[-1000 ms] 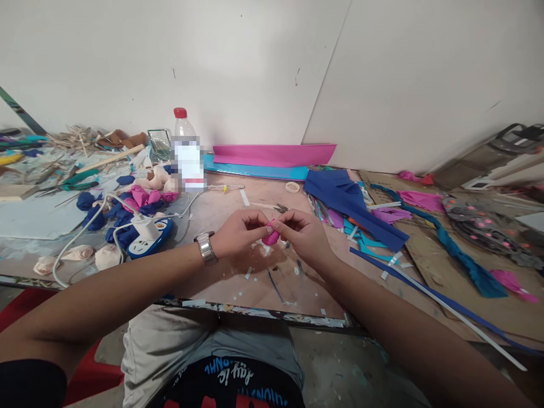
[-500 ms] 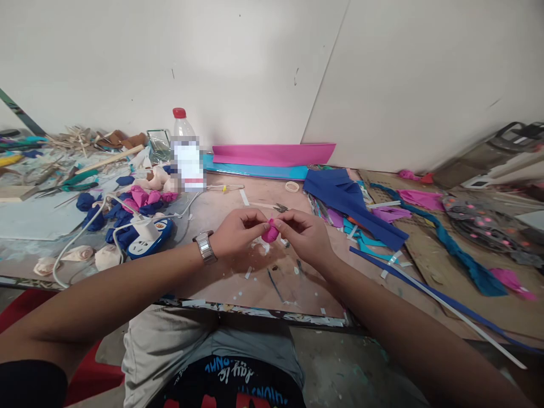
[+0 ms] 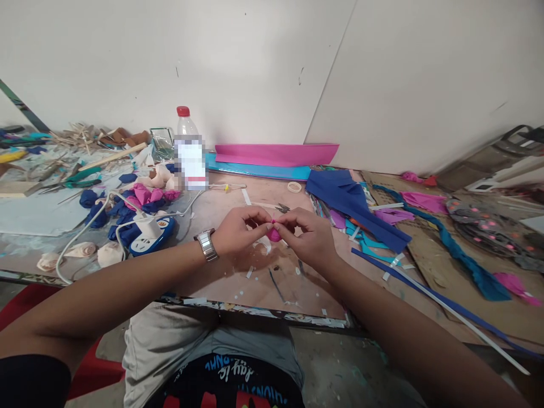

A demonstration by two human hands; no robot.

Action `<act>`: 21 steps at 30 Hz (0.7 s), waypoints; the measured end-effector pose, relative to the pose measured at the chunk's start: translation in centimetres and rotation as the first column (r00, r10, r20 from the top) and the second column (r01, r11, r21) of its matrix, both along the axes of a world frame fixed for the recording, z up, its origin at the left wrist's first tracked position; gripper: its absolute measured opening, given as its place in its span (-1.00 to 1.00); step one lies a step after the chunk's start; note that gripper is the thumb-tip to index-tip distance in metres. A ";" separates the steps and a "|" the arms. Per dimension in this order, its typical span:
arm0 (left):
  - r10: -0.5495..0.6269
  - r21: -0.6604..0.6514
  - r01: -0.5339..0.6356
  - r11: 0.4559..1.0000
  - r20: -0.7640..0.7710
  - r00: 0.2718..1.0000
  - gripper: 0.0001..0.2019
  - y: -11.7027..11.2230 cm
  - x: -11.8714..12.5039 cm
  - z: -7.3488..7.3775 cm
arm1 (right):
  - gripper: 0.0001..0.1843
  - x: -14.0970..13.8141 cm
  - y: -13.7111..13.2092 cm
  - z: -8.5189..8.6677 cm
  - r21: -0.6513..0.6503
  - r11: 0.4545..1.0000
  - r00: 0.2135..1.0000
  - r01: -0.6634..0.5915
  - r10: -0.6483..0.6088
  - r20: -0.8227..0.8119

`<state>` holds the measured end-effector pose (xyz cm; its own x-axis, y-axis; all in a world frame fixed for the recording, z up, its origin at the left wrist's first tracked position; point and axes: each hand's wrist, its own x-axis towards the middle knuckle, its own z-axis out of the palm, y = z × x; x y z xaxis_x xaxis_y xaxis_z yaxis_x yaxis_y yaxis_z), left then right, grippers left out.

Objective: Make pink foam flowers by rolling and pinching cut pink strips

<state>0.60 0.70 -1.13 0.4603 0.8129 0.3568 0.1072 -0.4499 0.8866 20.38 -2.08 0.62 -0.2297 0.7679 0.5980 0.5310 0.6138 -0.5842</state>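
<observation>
A small bundle of bright pink crepe paper point(image 3: 276, 234), shaped like a rosebud, is pinched between both my hands above the middle of the table point(image 3: 238, 283). My left hand point(image 3: 242, 231), with a metal watch on its wrist, grips it from the left with thumb and forefinger. From the right, my right hand point(image 3: 313, 237) closes thumb and fingertips on the same bundle. My fingers cover its upper end. Just behind the hands lies a pair of small dark pliers or snips point(image 3: 282, 208); which one I cannot tell.
On the left are a blue-and-white power strip point(image 3: 148, 241) with a white cable, several paper roses point(image 3: 147, 192) and a bottle point(image 3: 187, 122). Pink paper point(image 3: 276, 154) leans at the wall. Blue paper point(image 3: 340, 195), strips and cardboard point(image 3: 420, 249) lie on the right.
Both hands keep their pinch on the pink bundle, with only slight finger movement. The whole view has shifted a little.
</observation>
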 end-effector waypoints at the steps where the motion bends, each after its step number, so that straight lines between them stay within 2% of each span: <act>1: 0.008 -0.005 -0.008 1.000 0.019 1.000 -0.72 0.1 0.0 0.0 | -0.94 0.0 0.0 0.0 0.014 1.000 1.000 0.005 -0.005 0.004; 9: -0.031 -0.084 0.041 0.996 0.109 0.994 -0.72 0.3 0.0 -0.5 | -0.91 -0.1 -0.1 0.0 0.126 0.992 0.999 0.001 -0.005 0.032; 14: -0.002 -0.117 0.019 0.993 0.145 0.989 -0.71 0.1 0.2 -0.5 | -0.92 0.0 -0.2 0.0 0.206 0.978 0.998 -0.038 0.024 0.066; 17: 0.024 -0.118 -0.007 0.993 0.142 0.990 -0.68 0.0 0.2 -0.4 | -0.85 0.1 -0.3 0.0 0.183 0.980 0.996 -0.076 0.066 0.060; 21: 0.024 -0.126 -0.004 0.992 0.154 0.988 -0.66 -0.1 0.2 -0.3 | -0.82 0.2 -0.2 -0.1 0.088 0.992 0.996 -0.091 0.093 -0.010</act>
<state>0.83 0.56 -1.43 0.3959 0.8615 0.3179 -0.0300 -0.3338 0.9422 20.56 -2.32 0.51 -0.2881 0.6883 0.6657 0.4619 0.7089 -0.5331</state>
